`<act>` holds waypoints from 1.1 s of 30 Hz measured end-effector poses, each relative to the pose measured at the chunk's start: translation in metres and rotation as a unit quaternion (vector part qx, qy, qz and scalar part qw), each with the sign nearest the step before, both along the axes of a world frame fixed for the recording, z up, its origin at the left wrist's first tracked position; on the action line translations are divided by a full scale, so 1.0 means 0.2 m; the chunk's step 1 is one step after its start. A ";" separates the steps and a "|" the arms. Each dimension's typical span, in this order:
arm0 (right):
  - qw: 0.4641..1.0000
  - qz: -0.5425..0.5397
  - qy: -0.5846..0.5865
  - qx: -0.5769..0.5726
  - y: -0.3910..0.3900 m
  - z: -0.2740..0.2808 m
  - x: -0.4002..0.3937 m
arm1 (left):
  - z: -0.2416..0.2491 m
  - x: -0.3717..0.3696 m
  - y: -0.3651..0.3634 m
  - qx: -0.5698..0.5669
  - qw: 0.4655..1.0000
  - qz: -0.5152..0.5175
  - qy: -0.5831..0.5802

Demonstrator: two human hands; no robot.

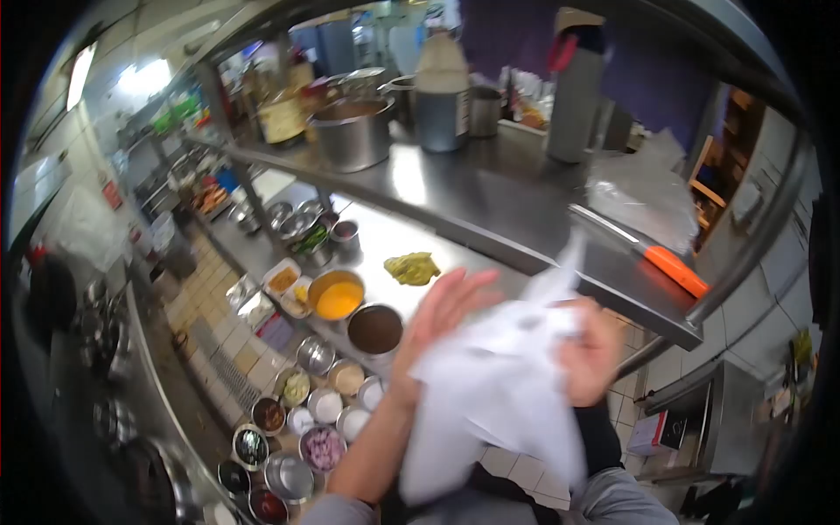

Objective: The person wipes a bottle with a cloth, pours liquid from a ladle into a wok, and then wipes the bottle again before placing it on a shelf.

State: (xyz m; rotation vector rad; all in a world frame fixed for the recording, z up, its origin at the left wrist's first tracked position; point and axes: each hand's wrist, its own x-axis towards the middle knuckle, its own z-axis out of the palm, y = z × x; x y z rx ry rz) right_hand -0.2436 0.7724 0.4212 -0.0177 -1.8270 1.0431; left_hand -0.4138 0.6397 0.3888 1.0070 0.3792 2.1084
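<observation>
A white cloth or paper sheet (499, 376), smeared by motion, hangs crumpled in front of my body. My right hand (591, 350) is closed around its upper right part. On the other side, my left hand (442, 311) has its fingers stretched out and apart, against or just beside the sheet's left edge; part of the palm is hidden by it. A yellow-green mass (412, 269) lies on the steel counter beyond my left fingertips. Close to that hand stand a pot of dark brown liquid (375, 330) and a pot of orange liquid (338, 297).
Several metal bowls of ingredients, including chopped purple onion (323, 448), line the left side. A steel shelf (490, 188) crosses above the counter, bearing a large pot (352, 136), a jug of dark liquid (442, 105), a plastic bag (643, 192) and an orange-handled knife (669, 269).
</observation>
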 end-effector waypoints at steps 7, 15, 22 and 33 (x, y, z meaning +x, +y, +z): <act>0.897 0.216 -0.319 0.215 -0.73 -0.96 -0.56 | -1.18 0.26 -0.74 -0.103 0.902 0.201 -0.367; 0.781 0.453 -0.103 0.418 -1.77 -1.10 -0.24 | -1.21 0.91 -1.55 0.134 0.766 0.406 -0.479; 0.600 0.671 -0.394 0.188 -2.35 -1.84 -0.12 | -1.33 1.36 -1.90 -0.141 0.604 0.663 -0.419; 0.090 0.819 -0.556 0.108 -2.89 -1.78 0.21 | -1.33 2.14 -2.47 -0.081 0.691 0.609 -0.380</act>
